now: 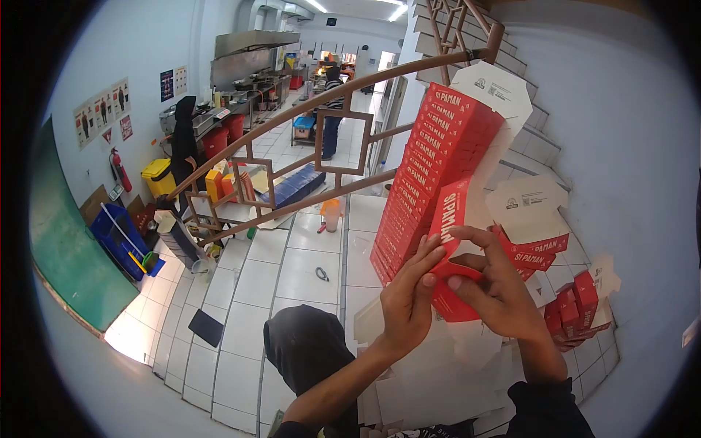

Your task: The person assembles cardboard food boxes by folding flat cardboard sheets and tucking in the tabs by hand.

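Note:
Between my hands is a partly folded red cardboard food box point(451, 208) with "SI PAMAN" in white letters and a pale inner side. My left hand point(410, 303) presses along its left side, fingers stretched together against the card. Curled around the near end, my right hand point(500, 288) has its thumb and fingers on a red flap. A tall leaning stack of the same red boxes point(416, 175) rises just beyond my left hand. Right of my hands lie more red boxes point(537, 255) with white lids raised. Flat pale card sheets point(438, 372) lie below my hands.
A brown metal railing point(292, 109) runs across the stairs ahead. Tiled steps point(310, 263) hold a phone-like dark slab point(207, 328) and an orange-topped cup point(331, 213). More red boxes point(580, 310) lie at right. Two people point(185, 139) stand in the kitchen below.

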Tool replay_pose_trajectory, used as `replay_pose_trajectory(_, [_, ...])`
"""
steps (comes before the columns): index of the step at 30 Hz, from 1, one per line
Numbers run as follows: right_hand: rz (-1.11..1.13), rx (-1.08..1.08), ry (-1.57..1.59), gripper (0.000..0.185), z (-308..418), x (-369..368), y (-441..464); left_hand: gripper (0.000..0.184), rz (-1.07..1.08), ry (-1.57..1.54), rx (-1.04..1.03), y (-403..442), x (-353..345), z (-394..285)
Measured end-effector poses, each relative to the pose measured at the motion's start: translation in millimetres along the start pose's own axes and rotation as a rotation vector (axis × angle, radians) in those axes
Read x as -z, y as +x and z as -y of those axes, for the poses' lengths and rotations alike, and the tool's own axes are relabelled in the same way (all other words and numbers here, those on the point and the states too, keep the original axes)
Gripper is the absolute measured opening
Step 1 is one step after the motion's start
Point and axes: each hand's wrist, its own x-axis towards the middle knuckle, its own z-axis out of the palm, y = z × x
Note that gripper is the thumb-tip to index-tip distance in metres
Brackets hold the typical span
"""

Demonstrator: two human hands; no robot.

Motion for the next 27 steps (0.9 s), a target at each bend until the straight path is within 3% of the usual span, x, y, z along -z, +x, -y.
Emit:
replay_pose_trajectory(5, [-0.026,0.040,0.059,0.045,-10.8,-1.7,6.8,0.043,0.003,-0.036,0.091,-2.8,0.9,5.0])
replay_pose_trajectory(9, [-0.107,0.001,0.100,0.038,-4.7,-6.6,9.5,0.076,-0.048,-0.315,0.030,-0.3,-17.3,0.9])
replay_pose_trajectory(12, [-0.070,0.091,0.114,0.035,-6.0,-10.9,12.1,0.091,0.032,-0.156,0.178,-9.4,-10.3,7.9])
replay_pose_trajectory(15, [-0.052,0.228,0.122,0.033,-10.8,-18.9,15.9,0.087,0.010,-0.065,0.001,-10.3,-6.6,10.1])
replay_pose_trajectory(17, [-0.055,0.294,0.100,0.029,-10.4,-20.7,18.4,0.086,-0.039,-0.084,-0.002,-8.3,-6.6,4.6])
replay_pose_trajectory(20, [-0.055,0.337,-0.176,0.020,-3.2,-17.6,19.7,0.083,-0.084,-0.061,-0.013,-2.9,-5.1,-3.1])
replay_pose_trajectory(23, [-0.246,0.473,-0.473,0.013,2.6,-14.5,24.9,0.078,-0.099,-0.028,-0.012,-2.0,-3.1,0.6])
replay_pose_trajectory(27, [-0.247,0.399,-0.545,0.016,4.5,-14.9,22.8,0.072,-0.143,0.041,0.025,-2.8,-3.9,3.6])
